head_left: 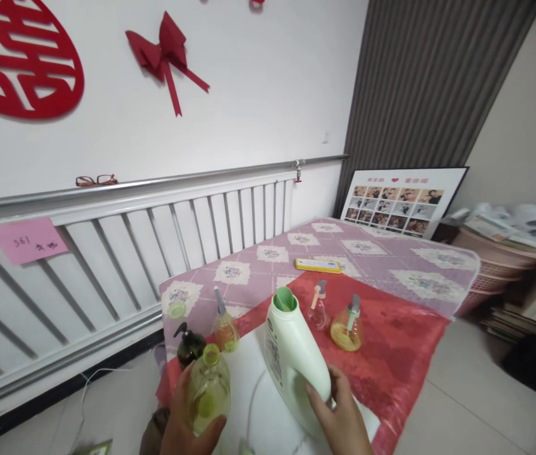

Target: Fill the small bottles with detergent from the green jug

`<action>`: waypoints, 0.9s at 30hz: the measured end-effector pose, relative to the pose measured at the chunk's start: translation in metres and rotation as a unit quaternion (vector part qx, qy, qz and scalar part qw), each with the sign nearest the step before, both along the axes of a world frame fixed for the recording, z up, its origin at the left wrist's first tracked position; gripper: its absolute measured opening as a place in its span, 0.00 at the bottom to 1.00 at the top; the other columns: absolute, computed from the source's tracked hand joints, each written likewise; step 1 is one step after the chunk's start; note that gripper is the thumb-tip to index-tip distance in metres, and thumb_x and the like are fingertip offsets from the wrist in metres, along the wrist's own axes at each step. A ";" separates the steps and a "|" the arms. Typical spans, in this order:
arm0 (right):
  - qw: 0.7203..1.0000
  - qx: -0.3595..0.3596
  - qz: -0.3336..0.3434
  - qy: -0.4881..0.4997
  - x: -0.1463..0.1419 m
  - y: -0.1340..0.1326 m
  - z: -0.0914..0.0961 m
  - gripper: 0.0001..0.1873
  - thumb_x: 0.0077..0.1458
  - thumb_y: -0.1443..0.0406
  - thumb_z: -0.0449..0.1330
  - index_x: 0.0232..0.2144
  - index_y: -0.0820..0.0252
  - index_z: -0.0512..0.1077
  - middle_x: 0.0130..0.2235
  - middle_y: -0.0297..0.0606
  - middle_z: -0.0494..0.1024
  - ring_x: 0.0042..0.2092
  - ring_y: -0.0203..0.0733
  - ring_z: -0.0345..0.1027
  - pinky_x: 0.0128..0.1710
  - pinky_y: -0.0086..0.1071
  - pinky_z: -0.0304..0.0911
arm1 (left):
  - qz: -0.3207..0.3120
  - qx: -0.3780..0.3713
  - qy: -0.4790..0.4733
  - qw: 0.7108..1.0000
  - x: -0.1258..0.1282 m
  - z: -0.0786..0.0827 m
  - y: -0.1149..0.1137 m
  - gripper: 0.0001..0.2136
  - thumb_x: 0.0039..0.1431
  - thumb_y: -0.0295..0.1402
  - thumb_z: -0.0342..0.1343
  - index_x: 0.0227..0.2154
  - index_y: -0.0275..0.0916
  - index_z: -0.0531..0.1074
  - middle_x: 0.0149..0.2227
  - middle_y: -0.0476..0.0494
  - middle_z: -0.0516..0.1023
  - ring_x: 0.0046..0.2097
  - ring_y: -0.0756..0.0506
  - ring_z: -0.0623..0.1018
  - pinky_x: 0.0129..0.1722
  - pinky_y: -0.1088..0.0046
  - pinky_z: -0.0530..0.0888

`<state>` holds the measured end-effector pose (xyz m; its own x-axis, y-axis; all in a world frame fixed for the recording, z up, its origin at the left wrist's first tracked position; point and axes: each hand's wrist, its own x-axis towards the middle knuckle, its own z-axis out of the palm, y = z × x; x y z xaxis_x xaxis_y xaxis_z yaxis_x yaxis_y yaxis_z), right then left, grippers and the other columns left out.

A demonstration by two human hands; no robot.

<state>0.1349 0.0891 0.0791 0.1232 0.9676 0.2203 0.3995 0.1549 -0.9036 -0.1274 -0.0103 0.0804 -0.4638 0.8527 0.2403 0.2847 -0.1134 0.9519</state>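
My left hand [183,420] is wrapped round a small clear bottle of yellow-green liquid [208,387], held upright with its mouth uncapped at the top. My right hand [339,417] grips the base of a large white-green jug [294,357], tilted with its open green spout [285,299] pointing up and away. Both are held over the near edge of a low table with a red cloth [391,354]. A loose green cap [176,309] lies on the table at the left.
On the table stand a dark pump bottle [189,344], an amber spray bottle [224,330], a pink-topped spray bottle [318,311], a round yellow spray bottle [346,328] and a flat yellow pack [318,265]. A white slatted rail [107,265] runs along the left; baskets [500,265] stand right.
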 end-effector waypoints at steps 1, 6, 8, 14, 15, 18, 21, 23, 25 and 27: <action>1.000 -0.014 0.010 0.000 -0.003 0.003 0.003 0.22 0.45 0.53 0.58 0.41 0.58 0.69 0.39 0.43 0.81 0.40 0.50 0.76 0.39 0.37 0.71 | 0.003 0.006 0.000 1.000 0.002 0.009 0.005 0.41 0.47 0.44 0.60 0.61 0.40 0.47 0.62 0.31 0.59 0.60 0.33 0.66 0.57 0.58 0.67; 1.000 -0.019 0.021 0.004 -0.011 0.005 0.014 0.13 0.42 0.57 0.56 0.30 0.56 0.72 0.29 0.37 0.83 0.34 0.49 0.77 0.33 0.34 0.70 | 0.008 0.003 0.057 0.998 0.004 0.054 0.022 0.40 0.47 0.41 0.59 0.62 0.42 0.48 0.62 0.34 0.59 0.60 0.34 0.66 0.57 0.55 0.67; 1.000 -0.011 0.025 0.005 -0.010 0.003 0.012 0.12 0.42 0.58 0.56 0.29 0.56 0.73 0.29 0.36 0.83 0.33 0.49 0.77 0.32 0.33 0.70 | 0.003 0.007 0.088 0.996 0.001 0.071 0.029 0.38 0.48 0.39 0.59 0.61 0.43 0.50 0.62 0.35 0.59 0.60 0.34 0.65 0.57 0.54 0.67; 0.998 -0.002 0.054 0.029 -0.005 0.003 0.006 0.13 0.38 0.63 0.57 0.30 0.55 0.75 0.30 0.36 0.84 0.36 0.50 0.78 0.34 0.33 0.72 | -0.017 0.028 0.223 0.974 -0.003 0.114 0.054 0.38 0.46 0.33 0.59 0.61 0.43 0.52 0.61 0.36 0.59 0.62 0.34 0.61 0.61 0.48 0.58; 0.998 -0.002 0.055 0.034 -0.004 0.003 0.005 0.14 0.38 0.64 0.57 0.31 0.55 0.76 0.31 0.36 0.84 0.37 0.50 0.78 0.35 0.33 0.72 | -0.030 0.031 0.245 0.969 -0.003 0.120 0.059 0.38 0.46 0.33 0.59 0.61 0.42 0.52 0.61 0.35 0.59 0.62 0.34 0.60 0.61 0.48 0.58; 0.998 -0.005 0.047 0.044 -0.003 0.002 0.004 0.16 0.36 0.64 0.57 0.33 0.56 0.76 0.33 0.37 0.84 0.38 0.52 0.79 0.38 0.36 0.72 | -0.064 0.026 0.293 0.954 0.000 0.136 0.074 0.37 0.47 0.33 0.59 0.60 0.42 0.51 0.60 0.36 0.60 0.62 0.35 0.61 0.60 0.49 0.60; 0.998 0.004 0.047 0.046 -0.004 0.001 0.001 0.16 0.37 0.64 0.57 0.33 0.56 0.76 0.34 0.37 0.84 0.40 0.53 0.78 0.39 0.37 0.72 | -0.072 0.033 0.315 0.946 0.005 0.147 0.088 0.36 0.45 0.34 0.60 0.59 0.40 0.54 0.58 0.36 0.62 0.60 0.36 0.63 0.59 0.51 0.62; 0.997 0.021 0.049 0.050 -0.004 0.000 -0.002 0.15 0.38 0.65 0.56 0.33 0.54 0.76 0.33 0.37 0.84 0.40 0.54 0.78 0.38 0.36 0.72 | -0.079 0.043 0.334 0.938 0.008 0.152 0.096 0.34 0.45 0.34 0.59 0.57 0.40 0.56 0.57 0.35 0.64 0.59 0.36 0.65 0.58 0.51 0.64; 0.997 0.032 0.046 0.058 -0.005 0.000 -0.005 0.16 0.38 0.66 0.56 0.33 0.54 0.76 0.33 0.36 0.84 0.39 0.54 0.78 0.37 0.36 0.72 | -0.091 0.056 0.363 0.926 0.009 0.155 0.103 0.33 0.46 0.34 0.59 0.57 0.39 0.57 0.56 0.35 0.65 0.58 0.36 0.66 0.57 0.50 0.65; 0.996 0.036 0.045 0.070 -0.006 0.000 -0.010 0.18 0.38 0.67 0.55 0.35 0.52 0.75 0.34 0.35 0.84 0.39 0.54 0.78 0.38 0.37 0.72 | -0.098 0.067 0.394 0.911 0.009 0.156 0.109 0.31 0.47 0.33 0.58 0.56 0.40 0.57 0.55 0.36 0.65 0.58 0.36 0.66 0.57 0.50 0.66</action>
<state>0.1287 0.0891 0.0695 0.0713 0.9582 0.2769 0.2528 0.2512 -0.9343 -0.1189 0.0988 0.2362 0.0571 0.8389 0.5412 0.8359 -0.3366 0.4335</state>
